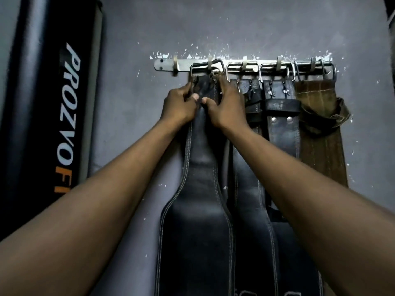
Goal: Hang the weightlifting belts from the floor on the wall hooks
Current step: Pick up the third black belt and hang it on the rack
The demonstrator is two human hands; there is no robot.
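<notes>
A metal hook rail (164, 65) is fixed to the grey wall. A black leather belt (196, 210) with white stitching hangs from its buckle on the second hook (210, 61). My left hand (180, 103) grips the belt's left edge just under the buckle. My right hand (226, 103) grips its right edge at the same height. To the right hang two more black belts (280, 129) and a brown belt (320, 150). The leftmost hook (175, 65) is bare.
A tall black padded bag (42, 103) with white and orange lettering stands against the wall at the left. The grey wall (132, 116) shows between the bag and the belts. A dark object (390, 9) cuts into the top right corner.
</notes>
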